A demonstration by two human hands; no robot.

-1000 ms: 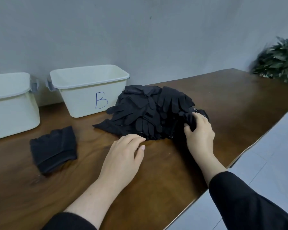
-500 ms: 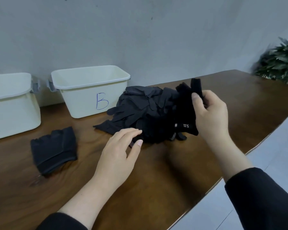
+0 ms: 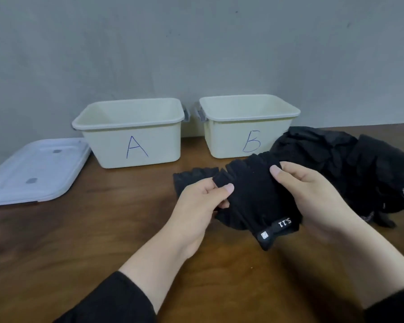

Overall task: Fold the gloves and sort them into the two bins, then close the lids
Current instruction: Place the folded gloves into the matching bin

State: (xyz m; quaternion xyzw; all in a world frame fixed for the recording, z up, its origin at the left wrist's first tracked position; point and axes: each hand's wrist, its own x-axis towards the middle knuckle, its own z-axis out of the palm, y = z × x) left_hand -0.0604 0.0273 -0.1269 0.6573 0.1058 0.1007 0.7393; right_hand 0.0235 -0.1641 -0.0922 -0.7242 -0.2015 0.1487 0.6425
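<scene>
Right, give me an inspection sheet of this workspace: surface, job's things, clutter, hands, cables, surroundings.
Surface: brown wooden table, glossy.
Job's things: bin A and bin B side by side at the wall, both without lids, nothing seen inside; white lid flat, left of bin A; black glove held above the table; folded glove lying behind it; glove pile right of bin B.
Clutter: nothing seen.
Hands: left hand and right hand each pinch the black glove.
Cables: nothing seen.
Surroundings: plain grey wall behind the bins.
</scene>
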